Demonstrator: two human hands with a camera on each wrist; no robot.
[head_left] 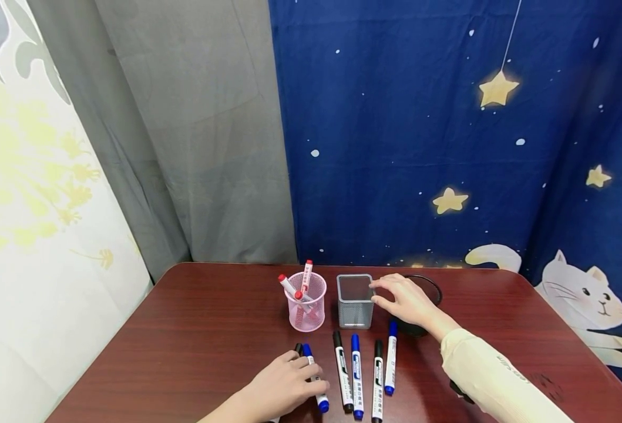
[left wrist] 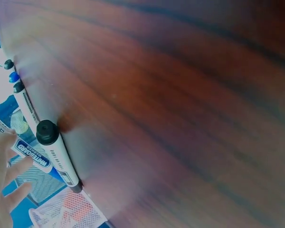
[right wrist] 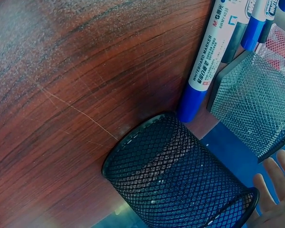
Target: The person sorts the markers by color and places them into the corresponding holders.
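My left hand (head_left: pixel 286 388) pinches a blue-capped whiteboard marker (left wrist: pixel 35 156) between thumb and fingers, at the front of the table. Right beside it lies a black-capped marker (left wrist: pixel 57 147), mostly covered by the hand in the head view. My right hand (head_left: pixel 408 299) reaches over the black mesh round pen holder (right wrist: pixel 171 175), its fingers (right wrist: pixel 270 175) loosely extended. Its fingertips are right at the right rim of the grey square mesh pen holder (head_left: pixel 355 314), which stands upright.
A pink mesh pen holder (head_left: pixel 306 314) with several red-capped markers stands left of the grey one. Between my hands lie a black marker (head_left: pixel 343 373), a blue marker (head_left: pixel 357 376), another black marker (head_left: pixel 377 382) and another blue marker (head_left: pixel 390 358). Curtains hang behind the brown table (head_left: pixel 210 329).
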